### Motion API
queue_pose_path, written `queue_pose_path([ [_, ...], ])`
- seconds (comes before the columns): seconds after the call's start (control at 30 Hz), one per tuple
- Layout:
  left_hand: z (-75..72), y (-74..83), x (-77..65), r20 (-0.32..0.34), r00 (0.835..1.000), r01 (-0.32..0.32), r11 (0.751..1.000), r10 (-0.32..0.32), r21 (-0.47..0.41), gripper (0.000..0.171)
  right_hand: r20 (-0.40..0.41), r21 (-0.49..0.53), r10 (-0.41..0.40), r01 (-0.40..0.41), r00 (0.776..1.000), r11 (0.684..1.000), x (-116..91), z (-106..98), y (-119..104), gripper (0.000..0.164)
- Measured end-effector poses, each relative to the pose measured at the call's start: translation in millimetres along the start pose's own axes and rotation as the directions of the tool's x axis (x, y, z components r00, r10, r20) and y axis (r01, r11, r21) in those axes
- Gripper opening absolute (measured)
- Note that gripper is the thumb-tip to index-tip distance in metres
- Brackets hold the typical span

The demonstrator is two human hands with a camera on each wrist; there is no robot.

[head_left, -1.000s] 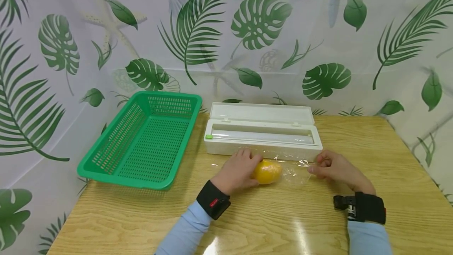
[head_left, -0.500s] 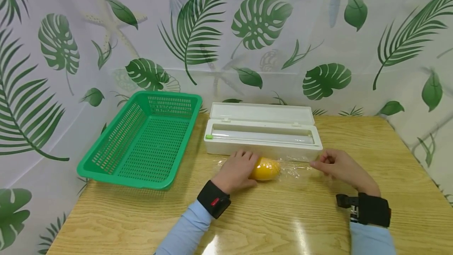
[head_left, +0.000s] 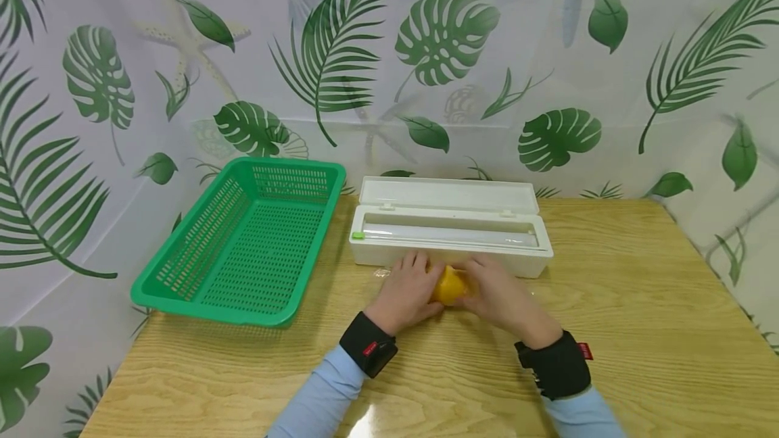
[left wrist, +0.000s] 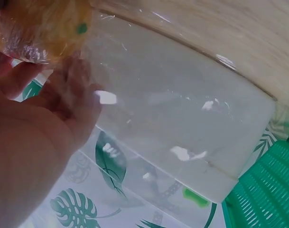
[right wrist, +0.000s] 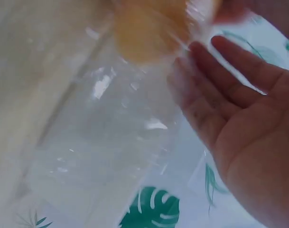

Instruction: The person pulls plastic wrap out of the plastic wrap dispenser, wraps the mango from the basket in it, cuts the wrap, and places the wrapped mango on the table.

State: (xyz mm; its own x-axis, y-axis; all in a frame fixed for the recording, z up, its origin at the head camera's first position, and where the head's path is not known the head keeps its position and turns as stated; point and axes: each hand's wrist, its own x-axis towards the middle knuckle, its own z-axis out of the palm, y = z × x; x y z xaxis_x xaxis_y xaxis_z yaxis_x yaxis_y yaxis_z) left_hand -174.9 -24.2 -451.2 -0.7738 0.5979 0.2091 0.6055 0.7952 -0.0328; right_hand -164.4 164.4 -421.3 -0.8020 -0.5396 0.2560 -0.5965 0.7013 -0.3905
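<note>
Between the two hands a yellow lemon (head_left: 450, 287) lies on the table, wrapped in clear cling film (right wrist: 104, 88). The left hand (head_left: 404, 289) grips its left side, fingers behind and thumb in front. From the right, the right hand (head_left: 500, 297) has its fingers and thumb round the other end, over the film. A green spot shows on the lemon (left wrist: 54, 26) in the left wrist view, with loose film spreading beside it. Just behind stands a white cling film box (head_left: 450, 259), lid up, its roll (head_left: 450, 234) inside.
On the left of the table stands a green plastic basket (head_left: 234, 316) with slotted walls. A green slider (head_left: 358, 236) sits at the box's left end. Leaf-printed cloth (head_left: 475, 93) hangs behind the wooden table (head_left: 657, 330).
The right hand has let its pinch on the film's right end go and moved left onto the lemon. The left hand has stayed on the lemon, which has shifted slightly left.
</note>
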Motion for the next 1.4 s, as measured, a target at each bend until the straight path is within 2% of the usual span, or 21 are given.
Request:
queue_pose_path([
  [0.1,2.4,-0.8,-0.2,-0.002,1.000,-0.002,1.000,0.002,0.022,0.070,0.015,-0.078,-0.007,0.008,1.000,0.997,0.9,14.7,0.0,0.064],
  [0.2,5.1,-2.9,0.3,-0.014,1.000,0.010,1.000,-0.010,0.010,0.070,0.002,-0.113,0.003,-0.003,1.000,0.994,1.0,24.6,3.2,0.072],
  [0.33,7.1,-5.4,1.3,-0.026,0.999,0.022,0.998,-0.023,-0.053,0.057,-0.037,-0.134,-0.005,0.000,0.999,0.991,1.8,31.7,8.8,0.070],
  [0.47,4.9,-6.8,0.9,0.009,1.000,0.012,0.993,-0.011,-0.119,0.052,-0.028,-0.145,0.017,-0.021,0.999,0.989,1.5,30.6,10.9,0.066],
  [0.63,-2.0,-8.4,-2.0,0.059,0.998,-0.018,0.984,0.028,-0.175,0.049,0.023,-0.131,0.046,-0.043,0.999,0.990,0.0,23.6,9.0,0.062],
  [0.9,-6.6,-9.2,-3.7,0.067,0.994,-0.065,0.973,0.081,-0.221,0.047,0.080,-0.076,0.031,-0.025,0.996,0.997,-1.6,18.0,7.6,0.053],
  [1.03,-3.1,-7.4,-3.0,0.065,0.996,-0.036,0.967,0.054,-0.252,0.049,0.087,-0.012,0.034,-0.033,0.996,0.999,-2.1,19.2,10.4,0.045],
  [1.17,5.9,-5.4,-1.3,0.023,0.999,-0.016,0.967,0.022,-0.256,0.048,0.082,0.017,0.008,-0.010,0.997,1.000,-2.1,20.2,11.1,0.039],
  [1.27,12.9,-5.1,-1.6,-0.004,1.000,-0.010,0.971,0.010,-0.239,0.053,0.090,0.001,-0.011,0.011,0.996,1.000,-2.6,20.2,8.6,0.043],
  [1.4,16.0,-4.1,-1.4,-0.026,1.000,0.001,0.981,-0.006,-0.194,0.059,0.100,0.002,0.008,-0.008,0.995,1.000,-4.5,20.3,7.1,0.058],
])
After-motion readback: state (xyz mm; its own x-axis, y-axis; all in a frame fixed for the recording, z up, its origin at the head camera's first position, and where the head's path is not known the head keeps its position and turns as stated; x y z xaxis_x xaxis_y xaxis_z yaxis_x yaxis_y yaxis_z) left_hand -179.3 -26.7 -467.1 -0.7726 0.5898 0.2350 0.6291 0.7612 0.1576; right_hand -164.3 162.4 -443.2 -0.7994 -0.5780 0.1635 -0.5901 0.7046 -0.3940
